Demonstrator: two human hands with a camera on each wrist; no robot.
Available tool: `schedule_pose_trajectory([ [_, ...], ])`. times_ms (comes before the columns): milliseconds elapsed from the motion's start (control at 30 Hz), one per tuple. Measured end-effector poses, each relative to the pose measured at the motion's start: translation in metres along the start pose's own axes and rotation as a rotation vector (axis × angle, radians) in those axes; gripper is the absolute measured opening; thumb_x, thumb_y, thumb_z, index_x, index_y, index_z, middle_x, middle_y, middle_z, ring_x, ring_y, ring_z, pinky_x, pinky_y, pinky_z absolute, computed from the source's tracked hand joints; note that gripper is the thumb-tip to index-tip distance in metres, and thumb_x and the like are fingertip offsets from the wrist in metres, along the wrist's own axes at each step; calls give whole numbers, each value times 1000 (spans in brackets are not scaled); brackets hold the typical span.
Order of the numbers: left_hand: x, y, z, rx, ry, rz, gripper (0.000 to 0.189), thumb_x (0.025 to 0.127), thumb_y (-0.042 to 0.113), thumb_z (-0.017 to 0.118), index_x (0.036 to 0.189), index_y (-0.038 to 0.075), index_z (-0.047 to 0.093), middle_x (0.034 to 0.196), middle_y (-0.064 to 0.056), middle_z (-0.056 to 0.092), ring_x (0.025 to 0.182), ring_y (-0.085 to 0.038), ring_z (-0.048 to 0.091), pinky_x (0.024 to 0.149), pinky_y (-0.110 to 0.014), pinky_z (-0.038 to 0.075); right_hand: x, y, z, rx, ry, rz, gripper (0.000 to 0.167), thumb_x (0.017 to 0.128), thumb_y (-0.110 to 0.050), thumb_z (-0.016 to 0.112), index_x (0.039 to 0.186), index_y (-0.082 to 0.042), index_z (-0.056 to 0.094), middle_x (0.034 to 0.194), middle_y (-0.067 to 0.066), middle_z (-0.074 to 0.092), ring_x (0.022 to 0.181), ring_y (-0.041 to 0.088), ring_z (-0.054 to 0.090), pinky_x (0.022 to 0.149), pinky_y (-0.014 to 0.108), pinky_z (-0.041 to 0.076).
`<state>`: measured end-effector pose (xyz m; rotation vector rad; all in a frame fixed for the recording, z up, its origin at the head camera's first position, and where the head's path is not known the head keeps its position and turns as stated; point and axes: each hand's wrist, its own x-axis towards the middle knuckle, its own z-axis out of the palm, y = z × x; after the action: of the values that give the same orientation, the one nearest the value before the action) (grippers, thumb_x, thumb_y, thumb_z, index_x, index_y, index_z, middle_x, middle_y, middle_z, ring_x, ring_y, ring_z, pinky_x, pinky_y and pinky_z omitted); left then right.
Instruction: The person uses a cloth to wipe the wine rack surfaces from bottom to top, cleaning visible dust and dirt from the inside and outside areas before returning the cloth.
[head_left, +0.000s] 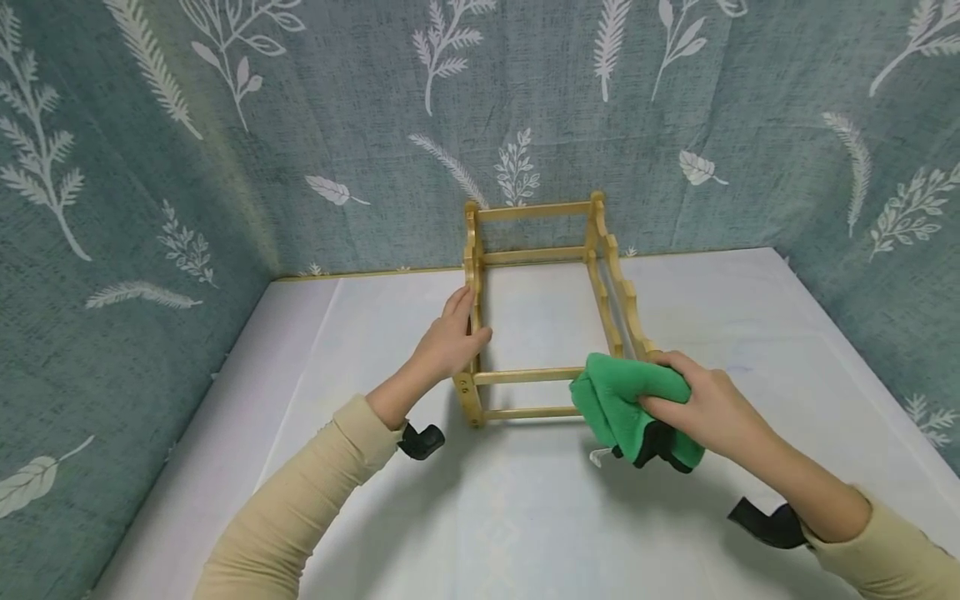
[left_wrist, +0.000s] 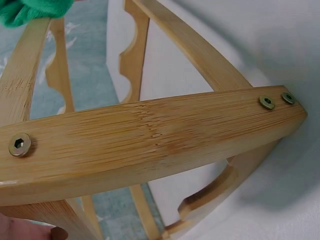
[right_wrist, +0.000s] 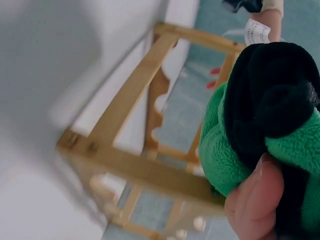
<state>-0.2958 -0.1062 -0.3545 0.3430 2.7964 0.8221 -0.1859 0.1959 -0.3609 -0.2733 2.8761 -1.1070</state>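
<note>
A wooden rack (head_left: 528, 375) with scalloped side rails stands on the white surface, near the back wall. My left hand (head_left: 450, 333) grips its left side, the thumb over the inner side. In the left wrist view the rack's end post (left_wrist: 150, 135) with metal bolts fills the middle, and only a bit of the thumb shows. A bunched green cloth (head_left: 622, 392) with black edging and a small white tag is in my right hand (head_left: 705, 408), pinched between thumb and fingers. The cloth lies against the rack's near right corner and hides it.
A white-covered table (head_left: 495, 517) lies under the rack. Blue-green fabric (head_left: 337, 125) with white leaf prints rises behind it and along both sides. Black straps (head_left: 422, 442) stick out from both wrists.
</note>
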Motion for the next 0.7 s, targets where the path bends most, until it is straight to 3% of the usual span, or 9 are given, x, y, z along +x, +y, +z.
schedule_pose_trajectory([
  [267,1,0,1,12,11,2,69,94,35,40,148,9,6,154,-2,2,133,-38,27,105,-49,28,-12,11,-21,-57,-3,36,40,87,-33,59,116,-6,50,76,6,60,60,16,50,49,31,39],
  [533,1,1,2,9,17,-2,69,94,34,40,148,9,7,154,-3,3,134,-38,24,105,-49,26,-15,16,-28,-52,-45,64,40,88,-35,58,117,-8,49,80,6,60,63,16,51,51,32,40],
  [700,-1,1,2,-4,41,-6,66,94,35,40,148,11,10,154,-3,6,135,-38,22,105,-51,26,-22,20,-40,-63,-81,93,48,88,-37,59,124,-8,46,91,9,61,71,16,53,54,32,40],
])
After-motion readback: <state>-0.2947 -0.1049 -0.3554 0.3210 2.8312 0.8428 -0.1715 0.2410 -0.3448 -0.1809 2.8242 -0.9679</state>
